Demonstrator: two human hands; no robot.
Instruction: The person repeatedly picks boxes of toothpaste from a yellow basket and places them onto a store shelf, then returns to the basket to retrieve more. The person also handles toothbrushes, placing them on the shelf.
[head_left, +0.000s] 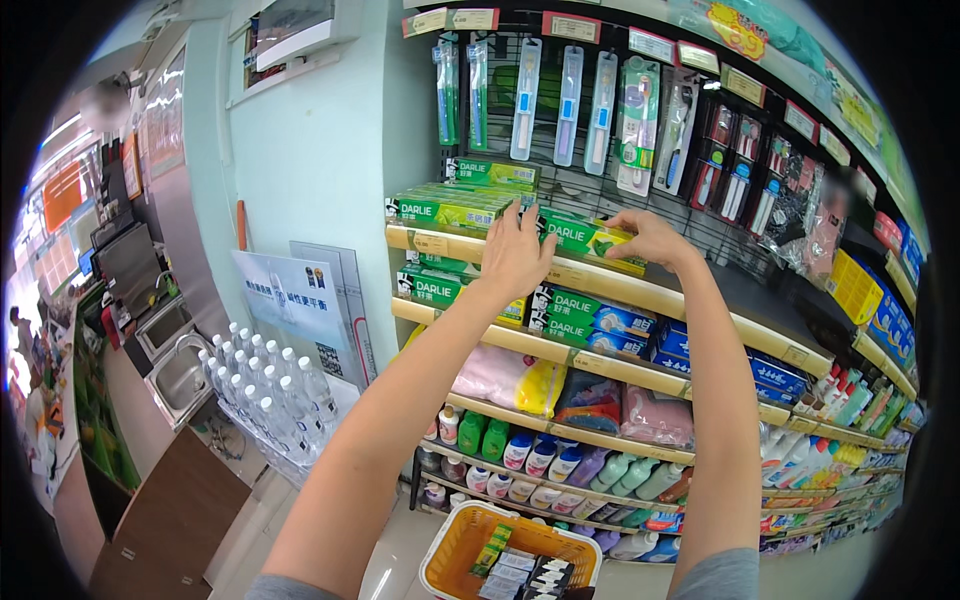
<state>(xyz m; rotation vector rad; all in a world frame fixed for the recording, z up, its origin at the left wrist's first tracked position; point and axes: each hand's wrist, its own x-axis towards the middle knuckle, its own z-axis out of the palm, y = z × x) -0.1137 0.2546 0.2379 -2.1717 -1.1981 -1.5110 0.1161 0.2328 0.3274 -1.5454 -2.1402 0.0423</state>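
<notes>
My left hand (519, 255) rests its fingers between a row of Darlie toothpaste boxes (442, 208) and a green Darlie toothpaste box (576, 234) on the upper shelf. At the other end of that green box, my right hand (637, 241) grips it between thumb and fingers. Behind the left row stands another Darlie box (495, 174). More Darlie boxes (581, 319) are stacked one shelf lower. On the floor below, a yellow plastic basket (439, 551) holds small boxes, some green and some white or black.
Packaged toothbrushes (527, 101) hang above the upper shelf. Its front rail (675, 300) runs under my wrists. Lower shelves carry bagged cloths (502, 375) and shampoo-like bottles (517, 450). Clear water bottles (277, 397) stand at the left, near a sink (176, 382) and a brown counter panel (165, 517).
</notes>
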